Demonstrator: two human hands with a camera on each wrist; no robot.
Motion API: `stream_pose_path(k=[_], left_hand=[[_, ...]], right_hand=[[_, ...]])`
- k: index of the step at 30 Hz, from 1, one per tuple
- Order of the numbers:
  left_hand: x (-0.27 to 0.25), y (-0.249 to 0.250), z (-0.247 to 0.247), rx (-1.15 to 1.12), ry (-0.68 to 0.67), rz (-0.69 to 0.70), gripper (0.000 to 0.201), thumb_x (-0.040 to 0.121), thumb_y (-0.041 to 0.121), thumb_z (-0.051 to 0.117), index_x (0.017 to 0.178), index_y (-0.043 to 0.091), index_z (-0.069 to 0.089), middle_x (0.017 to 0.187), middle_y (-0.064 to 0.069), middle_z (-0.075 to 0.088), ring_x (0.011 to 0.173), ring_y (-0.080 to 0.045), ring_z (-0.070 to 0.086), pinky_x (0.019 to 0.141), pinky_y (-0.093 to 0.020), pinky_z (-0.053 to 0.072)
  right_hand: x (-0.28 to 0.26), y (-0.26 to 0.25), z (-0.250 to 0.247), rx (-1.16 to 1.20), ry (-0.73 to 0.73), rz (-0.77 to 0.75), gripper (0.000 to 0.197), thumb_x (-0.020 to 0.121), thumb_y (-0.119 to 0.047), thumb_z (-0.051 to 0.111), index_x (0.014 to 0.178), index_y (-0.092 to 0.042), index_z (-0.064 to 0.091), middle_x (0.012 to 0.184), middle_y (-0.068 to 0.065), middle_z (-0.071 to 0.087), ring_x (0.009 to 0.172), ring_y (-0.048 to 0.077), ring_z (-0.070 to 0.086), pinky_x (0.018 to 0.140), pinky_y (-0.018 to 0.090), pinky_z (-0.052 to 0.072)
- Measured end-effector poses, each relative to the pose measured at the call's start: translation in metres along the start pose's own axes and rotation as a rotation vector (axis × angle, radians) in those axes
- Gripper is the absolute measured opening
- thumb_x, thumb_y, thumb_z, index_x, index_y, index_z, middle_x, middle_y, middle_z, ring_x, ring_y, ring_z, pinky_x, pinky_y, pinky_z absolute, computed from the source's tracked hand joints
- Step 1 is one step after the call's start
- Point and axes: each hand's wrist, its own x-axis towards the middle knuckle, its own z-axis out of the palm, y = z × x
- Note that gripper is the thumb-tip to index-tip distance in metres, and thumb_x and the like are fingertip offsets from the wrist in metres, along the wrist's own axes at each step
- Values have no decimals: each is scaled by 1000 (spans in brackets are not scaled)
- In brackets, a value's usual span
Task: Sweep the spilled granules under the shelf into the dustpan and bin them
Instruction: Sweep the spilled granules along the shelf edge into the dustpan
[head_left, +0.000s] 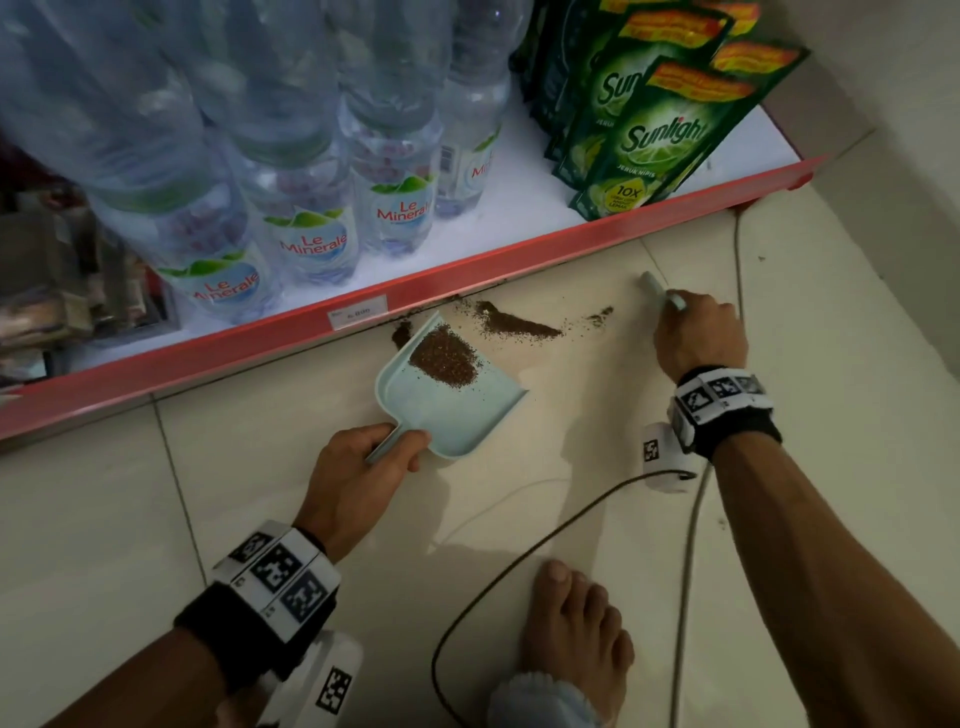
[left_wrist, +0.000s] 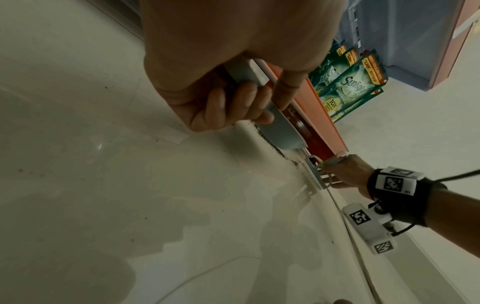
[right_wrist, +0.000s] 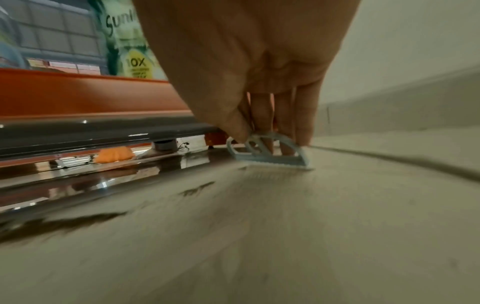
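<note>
A pale blue dustpan (head_left: 457, 410) lies on the tiled floor with its far corner at the red shelf edge (head_left: 467, 270), and a heap of brown granules (head_left: 444, 356) sits in it. My left hand (head_left: 363, 467) grips its handle (left_wrist: 246, 72). More granules (head_left: 514, 325) lie in a streak on the floor right of the pan, with a small patch (head_left: 600, 314) further right. My right hand (head_left: 698, 332) holds a small pale blue brush (head_left: 660, 291) right of that patch, its bristle edge (right_wrist: 275, 162) down on the floor.
Water bottles (head_left: 311, 244) and green detergent pouches (head_left: 649, 140) stand on the low shelf. A dark cable (head_left: 519, 561) and a white cable (head_left: 691, 545) loop over the floor by my bare foot (head_left: 576, 623). A wall (head_left: 883, 104) closes the right side.
</note>
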Motion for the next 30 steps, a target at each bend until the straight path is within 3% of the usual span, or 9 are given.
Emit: stream_pose_path(k=[3, 8, 10, 13, 17, 21, 25, 27, 30], left_hand=[[0, 1, 2, 16, -8, -2, 39, 89, 39, 66, 55, 20, 61, 44, 12, 45, 48, -10, 41, 57, -29, 36], [-3, 1, 2, 8, -11, -10, 40, 90, 37, 66, 57, 14, 61, 44, 11, 44, 49, -11, 41, 57, -30, 35], [-4, 0, 0, 2, -7, -11, 40, 90, 36, 66, 57, 14, 61, 44, 11, 43, 49, -12, 40, 57, -29, 34], [-4, -3, -4, -1, 7, -31, 41, 90, 36, 66, 55, 16, 60, 44, 11, 42, 49, -13, 39, 57, -30, 33], [-4, -5, -8, 0, 21, -45, 41, 90, 36, 66, 55, 16, 58, 43, 10, 40, 44, -8, 36, 54, -28, 31], [-3, -5, -9, -13, 26, -49, 40, 89, 35, 67, 56, 14, 58, 42, 11, 39, 42, -6, 35, 52, -27, 30], [-3, -6, -13, -12, 48, -52, 40, 88, 38, 67, 56, 15, 60, 43, 11, 41, 43, -6, 36, 53, -28, 31], [-3, -7, -15, -15, 53, -56, 40, 88, 39, 66, 55, 16, 60, 44, 11, 42, 44, -6, 37, 54, -28, 32], [-3, -8, -18, -23, 63, -63, 40, 88, 39, 66, 55, 17, 60, 44, 11, 42, 44, -6, 37, 54, -28, 32]], right_hand=[[-29, -24, 11, 50, -30, -130, 28, 99, -22, 45, 111, -16, 70, 83, 20, 69, 62, 30, 50, 60, 31, 34], [-83, -66, 12, 147, -79, -434, 25, 95, -21, 50, 111, -21, 70, 63, 10, 61, 53, 33, 55, 51, 29, 40], [-70, -65, 8, 171, 11, -369, 22, 95, -20, 49, 103, -18, 70, 64, 11, 60, 54, 34, 57, 52, 28, 36], [-25, -55, 6, 54, 100, -161, 25, 97, -22, 47, 107, -17, 69, 91, 23, 67, 81, 44, 62, 62, 37, 37], [19, -65, 19, -2, 7, -14, 27, 98, -20, 48, 116, -15, 67, 113, 24, 64, 103, 46, 61, 80, 44, 49], [4, -97, 33, 54, -82, -292, 23, 96, -16, 51, 109, -10, 69, 99, 21, 70, 86, 39, 65, 71, 37, 47], [-39, -103, 25, 157, -232, -703, 34, 97, -20, 51, 125, -30, 66, 89, 8, 76, 67, 30, 64, 68, 30, 51], [-48, -92, 17, 190, -206, -745, 32, 98, -25, 50, 125, -33, 65, 92, 8, 76, 69, 33, 65, 63, 32, 50], [-40, -69, 13, 213, -42, -631, 31, 97, -21, 55, 125, -27, 66, 91, 12, 77, 65, 31, 68, 63, 30, 53]])
